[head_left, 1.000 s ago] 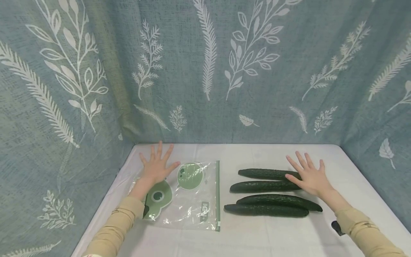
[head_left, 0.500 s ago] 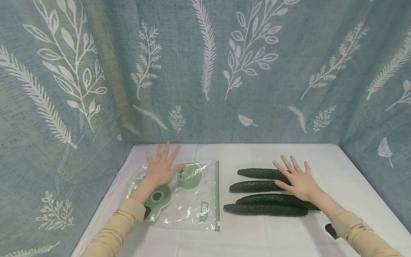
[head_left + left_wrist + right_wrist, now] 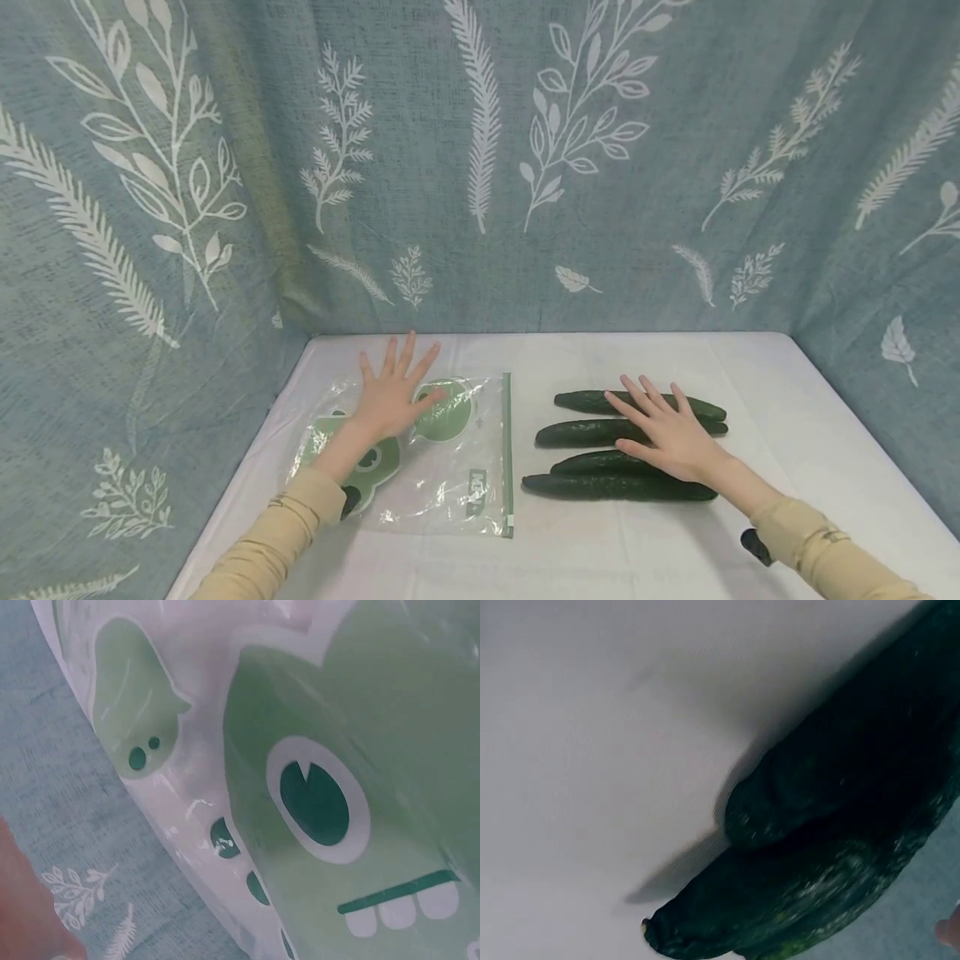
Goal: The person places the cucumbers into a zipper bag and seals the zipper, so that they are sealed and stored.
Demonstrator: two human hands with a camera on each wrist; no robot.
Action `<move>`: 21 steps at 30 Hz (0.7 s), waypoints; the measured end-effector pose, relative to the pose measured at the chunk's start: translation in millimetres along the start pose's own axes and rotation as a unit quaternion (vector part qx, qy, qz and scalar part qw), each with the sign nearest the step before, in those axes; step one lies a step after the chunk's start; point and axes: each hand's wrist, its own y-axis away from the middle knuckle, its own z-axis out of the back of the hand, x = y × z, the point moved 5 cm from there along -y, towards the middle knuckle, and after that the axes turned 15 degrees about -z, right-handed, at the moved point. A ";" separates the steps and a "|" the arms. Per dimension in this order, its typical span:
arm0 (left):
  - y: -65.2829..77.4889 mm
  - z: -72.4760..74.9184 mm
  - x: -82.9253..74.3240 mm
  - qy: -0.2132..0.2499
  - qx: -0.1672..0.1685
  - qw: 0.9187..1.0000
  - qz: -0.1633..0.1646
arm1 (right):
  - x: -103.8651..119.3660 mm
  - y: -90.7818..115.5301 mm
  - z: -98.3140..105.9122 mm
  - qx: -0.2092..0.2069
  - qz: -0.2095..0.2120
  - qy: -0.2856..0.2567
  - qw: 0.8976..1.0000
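My left hand point(image 3: 393, 400) is held over a clear zip bag point(image 3: 442, 500) with green cartoon prints, fingers spread and holding nothing. The printed face point(image 3: 322, 802) fills much of the left wrist view, with part of the hand point(image 3: 30, 907) at the lower left edge. Several dark green cucumbers lie roughly parallel to the right of the bag. Over them is my right hand point(image 3: 667, 433), fingers straight and apart, covering parts of the second cucumber point(image 3: 577, 433) and the third cucumber point(image 3: 600, 462). Two cucumber ends show in the right wrist view, one cucumber point(image 3: 810, 780) beside another cucumber point(image 3: 727, 900).
A white cloth point(image 3: 555, 558) covers the table. Blue-green curtains point(image 3: 435, 167) with white leaf prints stand along its back and sides. The bag's green zip edge point(image 3: 507, 450) faces the cucumbers, with a strip of white cloth between.
My left hand has moved right over the bag, and my right hand has moved left over the cucumbers, uncovering their right ends at the back. Bag and cucumbers lie as before.
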 end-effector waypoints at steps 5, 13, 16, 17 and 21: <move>-1.9 -0.5 -10.2 0.003 -0.006 1.000 -0.021 | 13.3 1.7 -1.8 0.003 0.028 -0.018 0.999; -5.8 -3.3 -27.6 0.002 0.004 0.999 -0.048 | 32.5 1.8 -7.1 0.017 0.063 -0.032 0.997; -6.3 -3.9 -35.3 -0.004 0.000 0.998 -0.068 | 39.8 2.7 -9.5 0.027 0.076 -0.035 0.996; -6.3 -4.5 -37.8 -0.007 0.001 0.997 -0.073 | 42.4 3.2 -10.2 0.029 0.082 -0.036 0.996; -6.3 -6.7 -47.4 -0.009 0.006 0.996 -0.093 | 52.4 5.2 -13.1 0.045 0.107 -0.050 0.992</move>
